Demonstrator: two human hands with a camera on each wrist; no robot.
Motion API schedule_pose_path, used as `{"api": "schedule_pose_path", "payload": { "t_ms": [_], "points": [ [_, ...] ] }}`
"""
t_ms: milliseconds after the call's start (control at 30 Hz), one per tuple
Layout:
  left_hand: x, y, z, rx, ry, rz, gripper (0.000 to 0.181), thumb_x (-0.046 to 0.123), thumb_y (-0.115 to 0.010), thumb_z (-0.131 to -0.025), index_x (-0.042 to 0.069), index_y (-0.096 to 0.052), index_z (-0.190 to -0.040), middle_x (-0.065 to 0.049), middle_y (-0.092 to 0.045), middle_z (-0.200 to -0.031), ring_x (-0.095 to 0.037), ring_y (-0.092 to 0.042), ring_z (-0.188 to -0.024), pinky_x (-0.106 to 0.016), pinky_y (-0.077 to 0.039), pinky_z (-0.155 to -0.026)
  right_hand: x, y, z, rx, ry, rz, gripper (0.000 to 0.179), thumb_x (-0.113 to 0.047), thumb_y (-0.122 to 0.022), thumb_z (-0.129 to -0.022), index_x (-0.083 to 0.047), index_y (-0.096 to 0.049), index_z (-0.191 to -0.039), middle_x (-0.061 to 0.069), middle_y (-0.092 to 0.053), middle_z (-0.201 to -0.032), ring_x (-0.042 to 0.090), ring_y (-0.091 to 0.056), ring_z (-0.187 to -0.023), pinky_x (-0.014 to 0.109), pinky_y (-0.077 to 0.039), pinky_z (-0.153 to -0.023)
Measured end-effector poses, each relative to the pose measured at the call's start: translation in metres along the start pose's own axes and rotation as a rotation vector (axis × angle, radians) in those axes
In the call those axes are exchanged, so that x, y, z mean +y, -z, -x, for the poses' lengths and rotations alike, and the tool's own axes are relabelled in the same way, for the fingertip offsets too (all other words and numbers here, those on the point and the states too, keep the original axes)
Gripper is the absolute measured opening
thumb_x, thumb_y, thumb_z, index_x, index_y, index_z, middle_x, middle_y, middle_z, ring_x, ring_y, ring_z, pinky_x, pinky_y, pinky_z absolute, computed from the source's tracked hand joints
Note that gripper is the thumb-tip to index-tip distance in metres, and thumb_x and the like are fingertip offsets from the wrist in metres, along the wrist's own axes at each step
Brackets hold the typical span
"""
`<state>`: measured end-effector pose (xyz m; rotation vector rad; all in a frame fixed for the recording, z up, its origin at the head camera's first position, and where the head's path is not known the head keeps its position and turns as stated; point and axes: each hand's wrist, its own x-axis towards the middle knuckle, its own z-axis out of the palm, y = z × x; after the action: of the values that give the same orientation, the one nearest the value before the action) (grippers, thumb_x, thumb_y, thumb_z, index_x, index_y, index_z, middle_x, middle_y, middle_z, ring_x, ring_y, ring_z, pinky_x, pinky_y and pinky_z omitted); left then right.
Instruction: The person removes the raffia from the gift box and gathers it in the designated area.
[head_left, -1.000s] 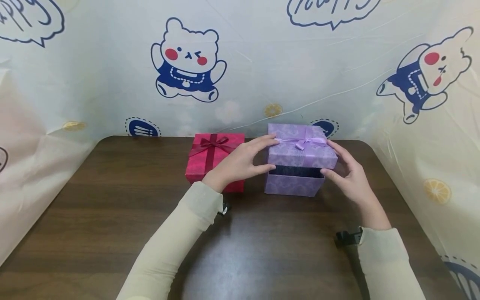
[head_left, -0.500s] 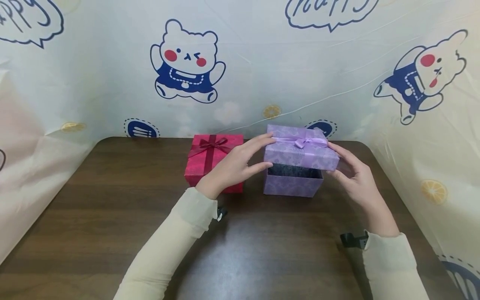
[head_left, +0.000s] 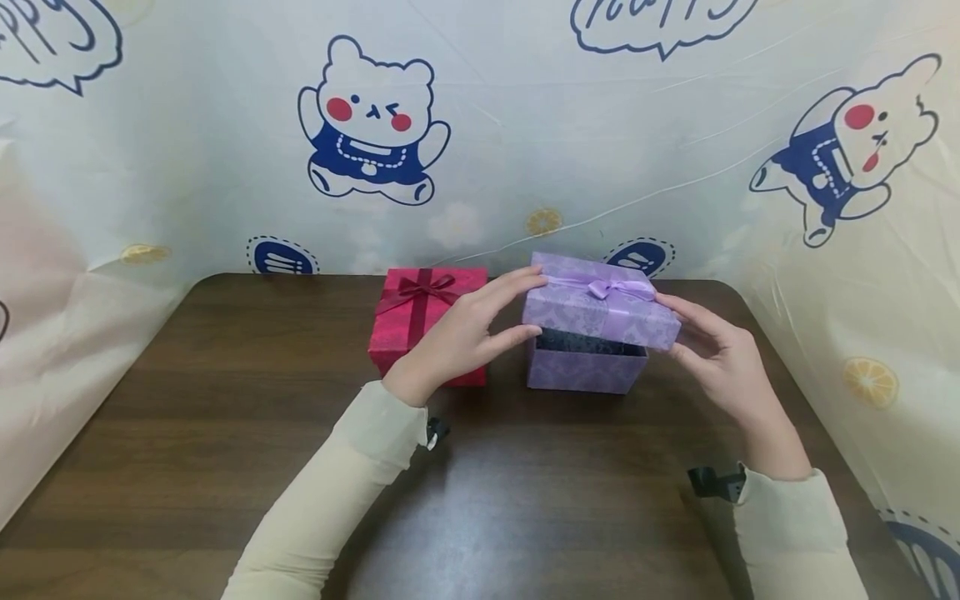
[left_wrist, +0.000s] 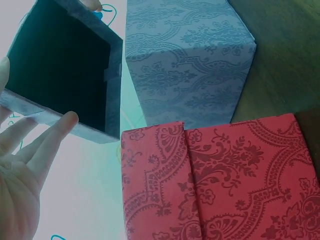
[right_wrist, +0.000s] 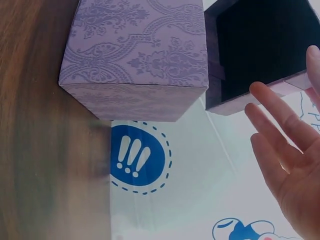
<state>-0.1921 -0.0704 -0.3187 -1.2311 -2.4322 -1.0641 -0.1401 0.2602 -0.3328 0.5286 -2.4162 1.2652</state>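
A purple patterned gift box lid [head_left: 566, 310] with a lilac ribbon bow is off its box base [head_left: 585, 372], tilted with its right side lower. Its left side is held by my left hand [head_left: 459, 337], fingers on top and thumb at the lower edge. My right hand [head_left: 726, 360] holds the opposite side the same way. Both wrist views look into the lid's dark hollow [left_wrist: 60, 65]. The base stands upright on the table, and a strip of its dark interior shows under the lid. Close by my left wrist, a red gift box [head_left: 395, 329] with a dark red bow sits closed.
The brown wooden table [head_left: 247, 417] ends at a printed cloth backdrop [head_left: 510, 125] just behind the boxes. More of the cloth hangs at both sides. A small black wrist device [head_left: 716, 483] pokes out at the right cuff.
The lid has risen slightly from the base and come nearer, with its right side dipping. Both hands have moved with it, the right one outward and downward. Red box and base stay put.
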Motion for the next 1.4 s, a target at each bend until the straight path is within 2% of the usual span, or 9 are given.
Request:
{"api": "schedule_pose_path", "payload": {
  "t_ms": [200,367,500,600,767,1000,1167,1300,1400],
  "points": [
    [0.001,0.004,0.001,0.033,-0.038,0.004,0.063,0.017,-0.074,-0.089,0.015,-0.048,-0.147,-0.006,-0.046,-0.155,-0.018,-0.045,-0.142,-0.038,-0.044,-0.112,-0.007,0.003,0.0,0.032,0.008,0.077,0.055,0.006,-0.074,-0.083,-0.013,-0.064,-0.134,-0.019,-0.056,-0.137,-0.01,-0.047,-0.127,0.003,-0.042,-0.094],
    [0.003,0.007,0.0,0.048,-0.049,-0.005,0.06,0.01,-0.072,-0.09,0.013,-0.05,-0.145,-0.007,-0.052,-0.15,-0.021,-0.053,-0.135,-0.035,-0.048,-0.107,-0.012,0.005,-0.001,0.056,0.019,0.152,0.052,0.0,-0.077,-0.083,-0.016,-0.066,-0.131,0.008,-0.056,-0.143,-0.009,-0.041,-0.131,0.002,-0.033,-0.098],
    [0.006,0.007,0.0,0.024,-0.018,0.001,0.057,0.013,-0.07,-0.092,0.013,-0.05,-0.145,-0.007,-0.055,-0.147,-0.02,-0.057,-0.13,-0.036,-0.051,-0.105,-0.014,0.007,0.001,0.078,0.012,0.157,0.048,-0.001,-0.078,-0.083,-0.012,-0.068,-0.128,0.014,-0.053,-0.142,-0.007,-0.039,-0.129,0.027,-0.037,-0.11],
    [0.008,0.008,0.001,0.006,0.013,-0.003,0.056,0.017,-0.07,-0.093,0.014,-0.051,-0.145,-0.006,-0.057,-0.145,-0.02,-0.061,-0.125,-0.036,-0.053,-0.102,-0.015,0.008,0.002,0.106,0.024,0.148,0.047,0.0,-0.079,-0.081,-0.011,-0.07,-0.125,0.002,-0.058,-0.138,-0.003,-0.04,-0.129,0.041,-0.039,-0.111],
    [0.013,0.009,0.0,-0.002,0.011,-0.004,0.055,0.02,-0.07,-0.093,0.013,-0.052,-0.144,-0.006,-0.06,-0.142,-0.018,-0.064,-0.12,-0.034,-0.054,-0.1,-0.012,0.01,0.0,0.175,0.14,0.092,0.049,0.013,-0.082,-0.069,-0.004,-0.074,-0.115,-0.022,-0.066,-0.119,0.008,-0.047,-0.127,0.019,-0.037,-0.104],
    [0.02,0.013,-0.001,0.004,-0.032,-0.018,0.056,0.022,-0.072,-0.091,0.011,-0.053,-0.143,-0.006,-0.061,-0.14,-0.02,-0.063,-0.124,-0.035,-0.051,-0.105,-0.013,0.014,0.002,0.168,0.228,-0.112,0.044,0.017,-0.079,-0.07,0.014,-0.068,-0.113,-0.002,-0.072,-0.117,0.011,-0.064,-0.111,0.014,-0.049,-0.099],
    [0.024,0.015,-0.001,0.024,-0.085,-0.041,0.053,0.021,-0.073,-0.09,0.007,-0.056,-0.138,-0.008,-0.065,-0.134,-0.019,-0.065,-0.121,-0.033,-0.052,-0.103,-0.018,0.017,0.007,0.174,0.203,-0.154,0.04,0.015,-0.078,-0.072,0.019,-0.065,-0.11,-0.012,-0.073,-0.11,0.004,-0.068,-0.095,0.012,-0.053,-0.088],
    [0.027,0.015,-0.001,0.047,-0.125,-0.061,0.051,0.019,-0.076,-0.088,0.004,-0.058,-0.134,-0.01,-0.069,-0.126,-0.015,-0.069,-0.095,-0.029,-0.057,-0.091,-0.02,0.019,0.009,0.202,0.21,-0.202,0.042,0.003,-0.081,-0.075,0.021,-0.065,-0.109,-0.011,-0.074,-0.108,0.001,-0.07,-0.09,0.011,-0.055,-0.082],
    [0.029,0.014,0.001,0.046,-0.117,-0.067,0.051,0.018,-0.077,-0.087,0.003,-0.059,-0.132,-0.01,-0.071,-0.121,-0.011,-0.062,-0.075,-0.026,-0.057,-0.082,-0.021,0.021,0.011,0.213,0.192,-0.19,0.043,0.002,-0.082,-0.075,0.021,-0.064,-0.109,-0.015,-0.074,-0.107,-0.001,-0.07,-0.087,0.01,-0.055,-0.079]
  ]
}}
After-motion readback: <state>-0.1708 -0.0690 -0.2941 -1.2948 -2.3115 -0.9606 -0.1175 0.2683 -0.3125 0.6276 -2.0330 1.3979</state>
